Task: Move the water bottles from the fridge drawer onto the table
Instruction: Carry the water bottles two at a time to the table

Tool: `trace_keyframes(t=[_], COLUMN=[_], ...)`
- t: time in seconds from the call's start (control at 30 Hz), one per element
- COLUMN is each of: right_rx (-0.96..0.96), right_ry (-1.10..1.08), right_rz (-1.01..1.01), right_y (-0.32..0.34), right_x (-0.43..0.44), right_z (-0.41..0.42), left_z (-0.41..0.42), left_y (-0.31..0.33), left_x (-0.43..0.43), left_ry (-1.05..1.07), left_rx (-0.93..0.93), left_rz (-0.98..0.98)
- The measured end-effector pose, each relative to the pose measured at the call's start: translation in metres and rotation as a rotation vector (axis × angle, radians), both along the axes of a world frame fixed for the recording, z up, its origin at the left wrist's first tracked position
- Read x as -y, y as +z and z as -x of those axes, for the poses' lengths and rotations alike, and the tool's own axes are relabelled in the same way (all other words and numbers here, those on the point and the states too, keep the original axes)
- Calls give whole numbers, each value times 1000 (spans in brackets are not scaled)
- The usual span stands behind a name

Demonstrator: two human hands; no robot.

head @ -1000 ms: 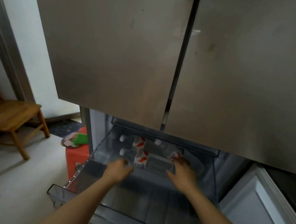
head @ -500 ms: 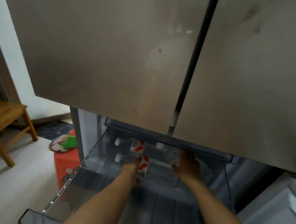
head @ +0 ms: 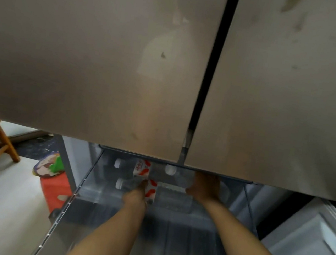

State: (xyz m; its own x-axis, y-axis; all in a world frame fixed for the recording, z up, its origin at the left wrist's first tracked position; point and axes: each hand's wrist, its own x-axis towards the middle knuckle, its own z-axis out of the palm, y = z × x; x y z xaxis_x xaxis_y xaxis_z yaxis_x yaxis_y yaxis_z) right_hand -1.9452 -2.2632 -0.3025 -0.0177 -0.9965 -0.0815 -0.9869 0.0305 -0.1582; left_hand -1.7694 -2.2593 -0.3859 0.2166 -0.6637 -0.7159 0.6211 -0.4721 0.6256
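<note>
Both hands reach to the back of the fridge drawer (head: 198,252): the left hand (head: 136,195) wraps the near water bottle (head: 170,197), while the right hand (head: 204,188) rests on the far bottles (head: 141,168), its grip unclear. Nothing is lifted yet; no tabletop shows, so every bottle remains to move.

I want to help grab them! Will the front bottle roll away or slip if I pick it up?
The front bottle lies on its side and is round, so it would probably roll if nudged. Its clear plastic looks smooth, perhaps slippery from the fridge. It seems full, so likely heavy.
</note>
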Motion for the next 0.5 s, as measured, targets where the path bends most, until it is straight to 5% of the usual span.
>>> trace_keyframes(t=[0.5], right_rx=[82], right_ry=[46], right_rz=[28], right_y=[22], right_x=[-68], right_z=[19], left_z=[17], left_y=[62], left_x=[-39], left_ry=[233], left_rx=[-17], left_rz=[-47])
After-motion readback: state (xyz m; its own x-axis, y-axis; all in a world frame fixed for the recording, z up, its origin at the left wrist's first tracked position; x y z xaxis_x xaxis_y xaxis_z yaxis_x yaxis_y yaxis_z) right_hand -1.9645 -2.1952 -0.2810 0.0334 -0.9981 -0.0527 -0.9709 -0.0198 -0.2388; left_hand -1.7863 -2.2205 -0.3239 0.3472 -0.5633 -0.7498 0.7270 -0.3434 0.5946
